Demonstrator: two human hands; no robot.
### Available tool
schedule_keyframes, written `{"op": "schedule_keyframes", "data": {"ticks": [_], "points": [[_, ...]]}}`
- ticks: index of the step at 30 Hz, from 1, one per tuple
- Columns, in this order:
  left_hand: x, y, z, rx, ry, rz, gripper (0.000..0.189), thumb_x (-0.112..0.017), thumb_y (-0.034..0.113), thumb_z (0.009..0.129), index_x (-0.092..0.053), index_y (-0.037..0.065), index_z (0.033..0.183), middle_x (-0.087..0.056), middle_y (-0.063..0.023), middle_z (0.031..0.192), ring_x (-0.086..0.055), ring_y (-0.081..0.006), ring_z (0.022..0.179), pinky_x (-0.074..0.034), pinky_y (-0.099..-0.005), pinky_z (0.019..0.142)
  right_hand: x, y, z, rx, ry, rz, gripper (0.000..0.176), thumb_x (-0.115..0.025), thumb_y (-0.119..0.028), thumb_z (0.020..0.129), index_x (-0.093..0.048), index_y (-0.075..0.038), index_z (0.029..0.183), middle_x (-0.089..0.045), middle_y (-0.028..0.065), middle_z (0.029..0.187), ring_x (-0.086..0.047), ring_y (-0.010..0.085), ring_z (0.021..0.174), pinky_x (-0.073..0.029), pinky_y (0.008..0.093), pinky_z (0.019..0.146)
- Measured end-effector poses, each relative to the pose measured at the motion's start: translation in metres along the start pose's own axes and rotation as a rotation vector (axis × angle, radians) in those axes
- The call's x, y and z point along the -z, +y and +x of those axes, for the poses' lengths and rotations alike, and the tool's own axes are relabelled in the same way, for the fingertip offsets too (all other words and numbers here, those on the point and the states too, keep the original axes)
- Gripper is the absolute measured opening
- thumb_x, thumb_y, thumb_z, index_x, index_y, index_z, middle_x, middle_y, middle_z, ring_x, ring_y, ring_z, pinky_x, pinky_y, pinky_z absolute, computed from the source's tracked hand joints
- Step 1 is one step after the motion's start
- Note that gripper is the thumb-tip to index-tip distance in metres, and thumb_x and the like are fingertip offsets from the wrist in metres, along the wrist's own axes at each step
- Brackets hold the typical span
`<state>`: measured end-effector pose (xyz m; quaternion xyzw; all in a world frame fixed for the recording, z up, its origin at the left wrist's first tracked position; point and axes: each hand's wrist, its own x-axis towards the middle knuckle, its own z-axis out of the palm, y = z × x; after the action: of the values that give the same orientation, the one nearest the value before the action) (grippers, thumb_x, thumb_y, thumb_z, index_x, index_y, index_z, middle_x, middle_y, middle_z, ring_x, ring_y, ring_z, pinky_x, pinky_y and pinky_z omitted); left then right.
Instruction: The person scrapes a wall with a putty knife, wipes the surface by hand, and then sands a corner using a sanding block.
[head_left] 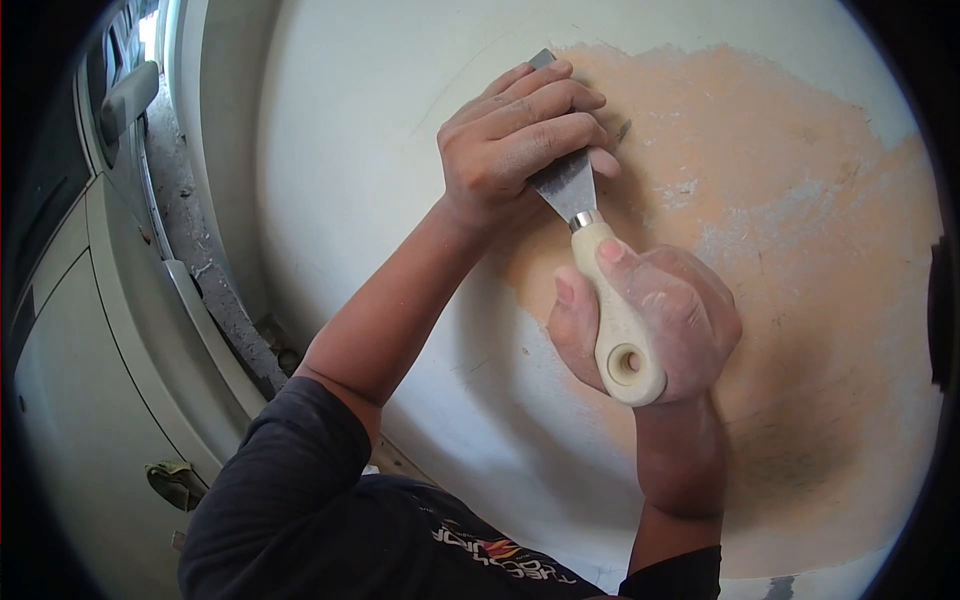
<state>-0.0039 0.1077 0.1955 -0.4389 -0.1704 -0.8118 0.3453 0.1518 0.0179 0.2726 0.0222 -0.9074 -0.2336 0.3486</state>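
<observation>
A putty knife (pixel 622 325) with a cream handle and a wide metal blade slants across a pale panel (pixel 350 130). My right hand (pixel 690 320) is closed round its handle, thumb lying along the top. Higher up, my left hand (pixel 530 135) curls over the blade with the fingers bent, and one blade corner pokes out above the fingers. Much of the blade is hidden under that hand. Behind both hands spreads a broad orange-tan patch (pixel 780 230) on the panel, streaked with whitish scuffs. Pale dust coats the fingers of both hands.
A cream-coloured car (pixel 100 370) with a side mirror (pixel 130 100) stands close on the left. A greenish cloth (pixel 175 483) hangs on its side. Between car and panel runs a narrow strip of rough grey ground (pixel 185 190).
</observation>
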Motion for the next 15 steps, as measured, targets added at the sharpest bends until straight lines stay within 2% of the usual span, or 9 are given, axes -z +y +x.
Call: {"op": "schedule_keyframes", "data": {"ticks": [2,6,12,15], "points": [[0.0012,0.0037,0.0011,-0.014,-0.012,-0.009,0.028,-0.084,0.034,0.074,-0.068,0.012,0.081,-0.071,-0.0052,0.084,-0.073,-0.0311,0.088,-0.058,-0.0404,0.079,0.0046,-0.0019,-0.0023,0.028,-0.057,-0.001,0.031,-0.076,-0.007,0.081,-0.059,0.0,0.105,-0.055,0.0067,0.064,-0.055,0.02,0.047,-0.044,0.0307,0.043],[-0.0005,-0.0012,0.0011,-0.004,0.003,0.018,0.028,-0.084,0.034,0.074,-0.068,0.012,0.082,-0.072,-0.0047,0.085,-0.073,-0.0317,0.09,-0.057,-0.0407,0.08,-0.0014,0.0001,-0.0005,-0.012,-0.034,-0.004,0.032,-0.077,-0.006,0.08,-0.059,0.0,0.105,-0.055,0.0065,0.065,-0.054,0.0197,0.046,-0.044,0.0308,0.043],[0.0038,0.0072,0.0041,-0.015,-0.034,0.019,0.028,-0.084,0.033,0.075,-0.068,0.012,0.083,-0.072,-0.0044,0.087,-0.073,-0.0315,0.091,-0.057,-0.0405,0.081,-0.0006,0.0018,-0.0028,0.039,-0.036,0.008,0.033,-0.078,-0.006,0.079,-0.059,0.0,0.105,-0.056,0.0066,0.066,-0.054,0.0205,0.047,-0.044,0.0306,0.043],[-0.0017,-0.0014,0.0008,0.005,0.011,-0.001,0.029,-0.084,0.034,0.074,-0.068,0.012,0.082,-0.072,-0.004,0.086,-0.073,-0.0308,0.089,-0.057,-0.0401,0.08,-0.0015,0.0016,-0.0018,-0.023,-0.031,0.007,0.033,-0.078,-0.005,0.078,-0.059,0.0,0.105,-0.057,0.0068,0.067,-0.054,0.0206,0.047,-0.044,0.0305,0.043]]}}
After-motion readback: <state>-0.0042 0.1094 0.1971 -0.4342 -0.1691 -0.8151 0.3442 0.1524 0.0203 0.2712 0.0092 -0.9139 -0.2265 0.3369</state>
